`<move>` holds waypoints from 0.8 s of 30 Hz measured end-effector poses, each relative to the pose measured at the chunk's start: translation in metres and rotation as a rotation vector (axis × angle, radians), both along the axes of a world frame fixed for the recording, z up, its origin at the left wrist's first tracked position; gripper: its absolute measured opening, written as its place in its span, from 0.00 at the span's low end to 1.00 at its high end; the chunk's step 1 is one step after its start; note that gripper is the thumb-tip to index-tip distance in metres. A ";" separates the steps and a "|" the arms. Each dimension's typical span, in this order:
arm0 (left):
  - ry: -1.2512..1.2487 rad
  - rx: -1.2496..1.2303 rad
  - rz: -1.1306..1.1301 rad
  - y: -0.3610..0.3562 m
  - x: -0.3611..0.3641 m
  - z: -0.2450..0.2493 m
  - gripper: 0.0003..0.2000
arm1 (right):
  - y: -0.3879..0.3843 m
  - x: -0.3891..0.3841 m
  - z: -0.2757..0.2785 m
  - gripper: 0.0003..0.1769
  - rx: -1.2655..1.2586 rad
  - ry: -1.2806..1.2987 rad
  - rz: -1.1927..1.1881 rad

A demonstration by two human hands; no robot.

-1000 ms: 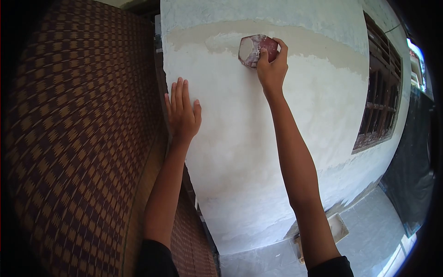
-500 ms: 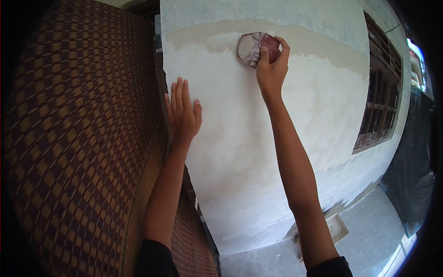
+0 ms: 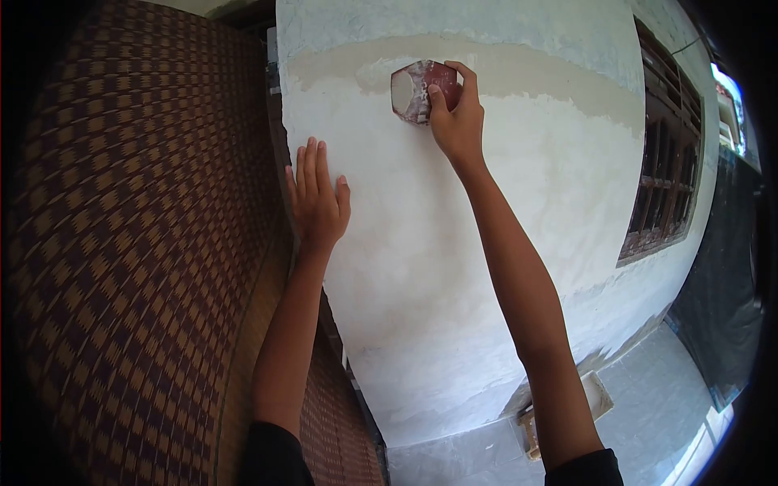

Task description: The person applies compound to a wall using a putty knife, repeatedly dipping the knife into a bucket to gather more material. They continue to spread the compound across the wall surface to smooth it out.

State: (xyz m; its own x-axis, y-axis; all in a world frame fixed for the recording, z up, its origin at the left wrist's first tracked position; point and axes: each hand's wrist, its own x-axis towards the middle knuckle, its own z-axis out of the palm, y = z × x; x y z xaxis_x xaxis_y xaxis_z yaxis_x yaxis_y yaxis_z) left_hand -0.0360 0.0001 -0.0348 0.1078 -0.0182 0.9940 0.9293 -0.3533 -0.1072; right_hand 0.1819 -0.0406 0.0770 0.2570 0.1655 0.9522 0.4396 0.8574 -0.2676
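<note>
High on the white wall [image 3: 405, 235], my right hand [image 3: 459, 121] grips a flat, angular dark red block [image 3: 419, 101] smeared with white, its thumb on the near face and fingers around the right edge. The block lies against the wall, over the lower border of a beige-grey band [image 3: 535, 74]. Lower and to the left, my left hand [image 3: 318, 194] is spread flat on the wall close to its left edge, with nothing in it.
Woven brown matting [image 3: 146, 202] runs along the left. A barred wooden window [image 3: 664, 154] is set in the wall at right, with a dark sheet [image 3: 701, 300] beyond it. A pale tray-like container [image 3: 598, 397] sits on the grey tiled floor [image 3: 640, 405], partly behind my right forearm.
My right hand has moved left across the wall with the red block, a little downward. My left hand stays on the same spot.
</note>
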 end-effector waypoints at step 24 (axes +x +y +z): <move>0.005 0.010 -0.006 0.001 0.000 -0.001 0.31 | 0.012 -0.018 0.007 0.24 0.120 -0.082 -0.044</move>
State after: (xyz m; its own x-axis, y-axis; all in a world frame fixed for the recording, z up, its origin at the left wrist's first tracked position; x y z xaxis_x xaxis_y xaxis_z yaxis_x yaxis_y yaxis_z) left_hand -0.0358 0.0015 -0.0354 0.1129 -0.0290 0.9932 0.9266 -0.3577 -0.1158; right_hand 0.1639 -0.0284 0.0839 0.1823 0.0391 0.9825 0.4938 0.8604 -0.1259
